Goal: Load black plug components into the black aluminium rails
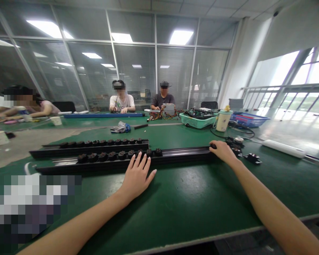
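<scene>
Two long black rails lie across the green table (191, 198). The near rail (180, 154) carries a row of small black round parts (119, 155) along its left half. My left hand (137, 175) lies flat with fingers spread, its fingertips on the near rail's front edge next to those parts. At the rail's right end, my right hand (222, 150) is curled over a small black part. The far rail (90, 148) is lined with the same parts (101, 142). More loose black parts (235, 146) sit just right of my right hand.
Across the table sit two people (121, 100) behind a blue rail (103, 115); other people (21, 106) work at the far left. A teal basket (198, 121), a white bottle (223, 119), a blue tray (248, 119), cables and a white tube (284, 148) stand at the right.
</scene>
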Action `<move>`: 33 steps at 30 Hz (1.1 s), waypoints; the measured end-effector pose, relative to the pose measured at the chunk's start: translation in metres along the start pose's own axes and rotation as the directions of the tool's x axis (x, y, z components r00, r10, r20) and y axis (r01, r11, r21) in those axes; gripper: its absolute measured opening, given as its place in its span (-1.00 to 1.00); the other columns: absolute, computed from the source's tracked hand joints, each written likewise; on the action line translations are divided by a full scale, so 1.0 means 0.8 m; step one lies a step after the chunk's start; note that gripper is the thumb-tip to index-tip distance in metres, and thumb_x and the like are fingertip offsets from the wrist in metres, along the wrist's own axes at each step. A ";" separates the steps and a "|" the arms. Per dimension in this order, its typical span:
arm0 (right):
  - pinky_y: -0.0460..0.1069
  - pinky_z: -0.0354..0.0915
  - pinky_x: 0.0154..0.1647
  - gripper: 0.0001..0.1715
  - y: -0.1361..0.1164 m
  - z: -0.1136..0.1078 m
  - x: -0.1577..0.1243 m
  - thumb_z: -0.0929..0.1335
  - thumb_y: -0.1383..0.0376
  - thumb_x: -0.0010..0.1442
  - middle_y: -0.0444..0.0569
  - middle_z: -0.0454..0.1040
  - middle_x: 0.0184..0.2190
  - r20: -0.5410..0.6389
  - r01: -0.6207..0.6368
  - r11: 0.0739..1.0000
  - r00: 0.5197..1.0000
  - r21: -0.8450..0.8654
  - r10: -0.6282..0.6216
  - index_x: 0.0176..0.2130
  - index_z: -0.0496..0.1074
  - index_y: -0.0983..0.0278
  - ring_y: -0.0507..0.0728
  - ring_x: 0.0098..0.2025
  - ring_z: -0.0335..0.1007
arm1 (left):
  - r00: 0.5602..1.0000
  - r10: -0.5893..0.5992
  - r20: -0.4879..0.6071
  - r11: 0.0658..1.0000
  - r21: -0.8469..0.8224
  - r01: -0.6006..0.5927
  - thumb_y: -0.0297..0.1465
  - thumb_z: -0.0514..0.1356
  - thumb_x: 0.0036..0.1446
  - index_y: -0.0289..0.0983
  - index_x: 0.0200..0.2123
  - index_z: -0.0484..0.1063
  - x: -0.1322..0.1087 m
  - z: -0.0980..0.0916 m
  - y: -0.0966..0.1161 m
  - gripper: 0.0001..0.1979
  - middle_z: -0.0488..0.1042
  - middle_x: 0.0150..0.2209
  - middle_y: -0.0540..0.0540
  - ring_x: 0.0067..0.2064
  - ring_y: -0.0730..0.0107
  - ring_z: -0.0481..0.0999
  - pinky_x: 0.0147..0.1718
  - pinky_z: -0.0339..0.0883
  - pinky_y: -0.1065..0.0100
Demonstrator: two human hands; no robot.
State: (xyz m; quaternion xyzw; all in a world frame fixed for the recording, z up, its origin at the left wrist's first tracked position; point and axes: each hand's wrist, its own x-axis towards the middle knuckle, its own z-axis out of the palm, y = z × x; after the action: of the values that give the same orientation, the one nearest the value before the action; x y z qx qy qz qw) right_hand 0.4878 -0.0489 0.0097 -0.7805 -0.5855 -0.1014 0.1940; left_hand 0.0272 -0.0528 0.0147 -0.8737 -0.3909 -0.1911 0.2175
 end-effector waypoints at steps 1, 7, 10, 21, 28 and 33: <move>0.02 0.33 -0.03 -0.62 0.003 0.000 0.001 0.35 0.25 0.28 0.13 0.57 -0.06 -0.001 -0.005 1.000 1.000 -0.006 0.005 0.05 0.55 0.27 0.22 -0.03 0.51 | 1.000 0.000 -0.003 1.000 -0.002 0.000 -0.07 0.00 0.41 -0.37 0.31 0.37 0.000 0.001 0.000 -0.38 0.33 0.35 -0.29 0.46 -0.12 0.13 0.42 0.03 -0.16; 0.02 0.34 -0.05 -0.62 0.021 -0.001 0.001 0.32 0.25 0.31 0.14 0.54 -0.04 -0.010 -0.083 0.995 0.997 -0.063 0.083 0.06 0.55 0.24 0.22 -0.05 0.52 | 1.000 0.005 -0.003 1.000 -0.001 -0.005 -0.06 -0.02 0.42 -0.37 0.32 0.36 -0.001 0.004 -0.001 -0.37 0.32 0.36 -0.28 0.47 -0.11 0.11 0.43 0.01 -0.16; 0.05 0.35 -0.06 -0.60 0.032 -0.002 0.001 0.31 0.26 0.32 0.19 0.53 0.00 -0.021 -0.141 0.986 0.990 -0.091 0.140 0.08 0.55 0.26 0.25 -0.04 0.52 | 1.000 0.000 -0.003 1.000 -0.010 0.000 -0.06 -0.02 0.41 -0.36 0.32 0.36 -0.001 0.005 -0.002 -0.37 0.32 0.36 -0.27 0.47 -0.10 0.11 0.43 0.00 -0.14; 0.11 0.37 0.01 -0.53 0.096 0.006 -0.001 0.25 0.30 0.35 0.31 0.50 0.07 -0.100 -0.269 0.958 0.961 -0.105 0.259 0.14 0.54 0.32 0.31 0.04 0.50 | 1.000 -0.007 0.007 1.000 -0.018 0.007 -0.05 -0.03 0.41 -0.34 0.32 0.37 -0.003 0.003 -0.003 -0.37 0.33 0.36 -0.26 0.47 -0.09 0.11 0.43 0.01 -0.14; 0.17 0.37 0.06 -0.53 0.123 0.027 -0.003 0.23 0.34 0.33 0.25 0.51 0.14 -0.088 -0.224 0.958 0.974 -0.180 0.211 0.07 0.59 0.34 0.37 0.09 0.48 | 1.000 -0.013 0.022 1.000 -0.010 0.013 -0.04 -0.06 0.42 -0.36 0.34 0.33 -0.006 0.002 -0.004 -0.35 0.30 0.37 -0.26 0.47 -0.07 0.10 0.43 0.00 -0.13; 0.31 0.27 0.18 -0.48 0.100 0.017 -0.003 0.14 0.32 0.41 0.35 0.55 0.03 -0.182 -0.106 0.962 0.981 -0.253 0.060 0.10 0.53 0.45 0.40 0.08 0.46 | 1.000 -0.010 0.011 1.000 -0.015 0.010 -0.04 -0.06 0.42 -0.34 0.32 0.36 -0.007 0.001 -0.009 -0.36 0.31 0.37 -0.28 0.46 -0.07 0.13 0.42 0.05 -0.10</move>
State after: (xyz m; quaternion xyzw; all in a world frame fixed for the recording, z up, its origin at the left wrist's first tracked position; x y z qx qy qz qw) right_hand 0.5625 -0.0643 -0.0179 -0.8116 -0.5146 -0.2368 0.1432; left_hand 0.0182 -0.0513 0.0127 -0.8745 -0.3949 -0.1901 0.2080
